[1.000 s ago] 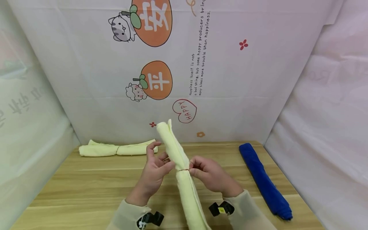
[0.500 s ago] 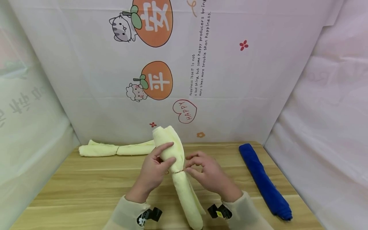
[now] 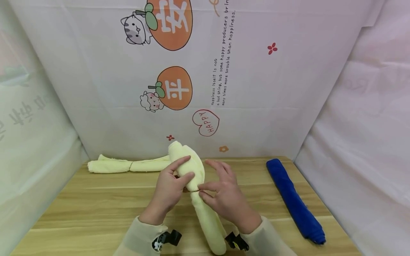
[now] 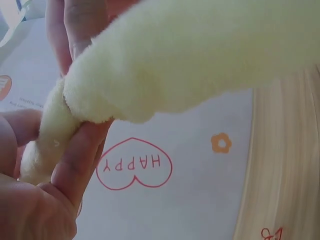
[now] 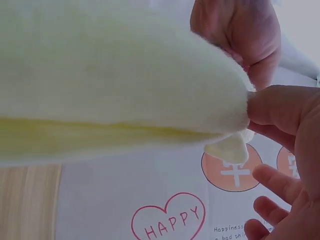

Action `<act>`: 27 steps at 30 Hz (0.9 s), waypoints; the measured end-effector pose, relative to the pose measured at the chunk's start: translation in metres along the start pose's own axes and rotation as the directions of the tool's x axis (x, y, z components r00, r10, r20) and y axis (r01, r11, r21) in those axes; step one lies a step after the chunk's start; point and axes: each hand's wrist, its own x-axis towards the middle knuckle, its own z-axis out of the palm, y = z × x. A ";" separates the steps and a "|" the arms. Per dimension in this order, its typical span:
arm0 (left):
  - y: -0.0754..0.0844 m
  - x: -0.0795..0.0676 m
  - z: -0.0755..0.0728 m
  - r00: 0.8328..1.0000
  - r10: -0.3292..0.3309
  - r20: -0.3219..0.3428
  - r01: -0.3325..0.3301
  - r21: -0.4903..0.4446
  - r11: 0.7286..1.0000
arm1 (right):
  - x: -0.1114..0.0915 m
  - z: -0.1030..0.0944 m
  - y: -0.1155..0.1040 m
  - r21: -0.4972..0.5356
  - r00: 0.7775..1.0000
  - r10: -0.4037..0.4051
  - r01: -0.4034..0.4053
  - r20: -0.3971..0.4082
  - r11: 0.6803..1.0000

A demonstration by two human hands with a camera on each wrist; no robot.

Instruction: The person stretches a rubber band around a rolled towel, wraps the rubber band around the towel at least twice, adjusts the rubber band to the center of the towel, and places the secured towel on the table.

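Note:
A pale yellow rolled towel stands tilted in front of me, bent at its narrow waist. Around that waist runs a thin reddish-brown band. My left hand grips the towel's upper part, thumb and forefinger across its front; its other fingers are hidden behind. With thumb and forefinger at the waist, my right hand pinches the band from the right, its other fingers spread. In the right wrist view the towel covers the band, and the right hand's thumb and forefinger meet at the towel's narrow end.
Another yellow rolled towel, tied at its middle, lies at the back left of the wooden table. A blue rolled towel lies along the right side. A small red loop shows on the wood. White printed sheets enclose the table.
The towel's upper part has leaned left and bent at the band. My left hand has taken hold of it. My right hand has shifted left with the band, its other fingers spreading out.

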 end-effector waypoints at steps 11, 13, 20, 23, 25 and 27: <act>-0.004 0.002 0.000 0.998 -0.051 -0.048 0.048 -0.056 0.997 | 0.004 0.006 0.000 0.059 0.996 -0.003 -0.003 0.094 0.998; -0.005 0.003 0.000 0.998 -0.041 -0.042 0.039 -0.041 0.998 | 0.003 0.006 0.001 0.069 0.993 0.000 -0.008 0.120 0.998; -0.004 0.010 -0.007 0.995 0.021 -0.103 -0.021 0.010 1.000 | -0.003 0.008 0.002 0.087 0.983 -0.088 0.074 0.164 0.993; -0.004 0.012 -0.010 0.990 0.024 -0.139 -0.022 0.016 1.000 | -0.005 0.009 0.003 0.092 0.985 -0.100 0.087 0.142 0.992; -0.003 0.011 -0.010 0.987 0.036 -0.154 -0.029 0.052 0.998 | -0.007 0.009 0.003 0.081 0.988 -0.071 0.060 0.135 0.995; -0.002 0.010 -0.009 0.986 0.059 -0.156 -0.043 0.104 0.994 | -0.008 0.009 0.001 0.059 0.991 -0.012 0.004 0.131 0.998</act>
